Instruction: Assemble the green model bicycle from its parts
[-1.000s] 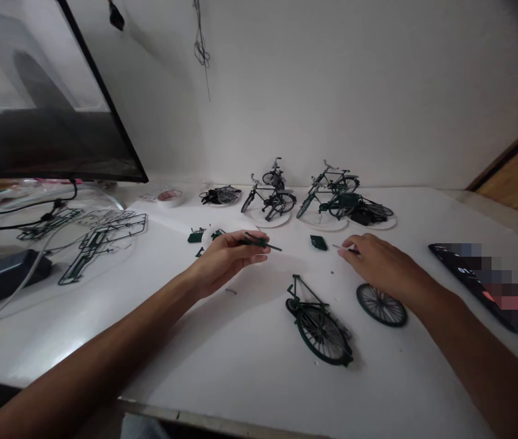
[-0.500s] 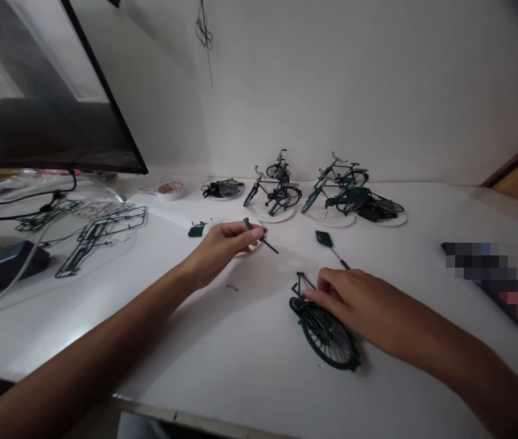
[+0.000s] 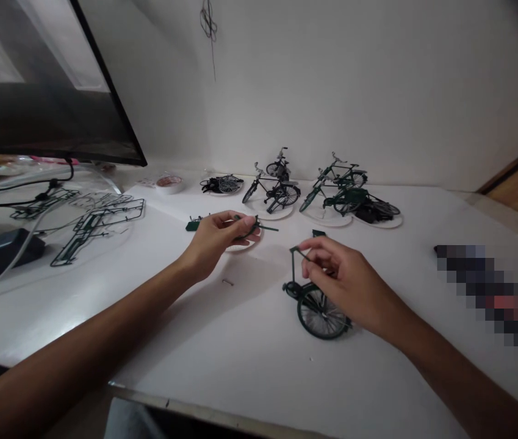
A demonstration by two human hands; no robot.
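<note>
My left hand is closed in a pinch on a small dark green bicycle part, held just above a white paper plate. My right hand grips the frame of a partly built dark green model bicycle and holds it upright on its single wheel on the white table. A tiny screw lies on the table between my hands.
Several finished model bicycles stand on paper plates along the back wall. Green parts sprues lie at the left beside a monitor and cables. A roll of tape sits near the wall. A blurred-out dark object lies at the right.
My right hand left the small tool, moved left to the half-built bicycle, gripped its frame and stood it up on its wheel. My left hand kept its part, shifting slightly away from me.
</note>
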